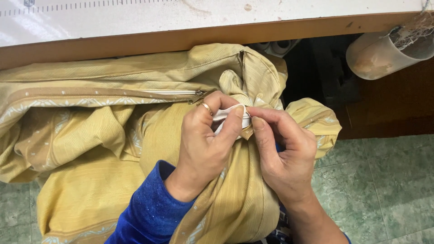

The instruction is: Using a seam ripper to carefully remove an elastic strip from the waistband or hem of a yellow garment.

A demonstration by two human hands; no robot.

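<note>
A large mustard-yellow fabric cover (90, 135) with pale patterned bands lies bunched over my lap. A white zipper (169, 92) with a metal pull (198, 95) runs along its upper seam. My left hand (205, 144), in a blue sleeve and wearing a ring, pinches a small white piece of fabric or tape (226, 115) at the cover's corner. My right hand (282, 151) pinches the same spot from the right, thumb and fingers closed on the yellow cloth next to the white piece.
A wooden-edged white table (181, 38) with a printed ruler runs along the top. A translucent plastic cup (384, 54) holding thread scraps hangs under the table at right. Green tiled floor (384, 180) lies below.
</note>
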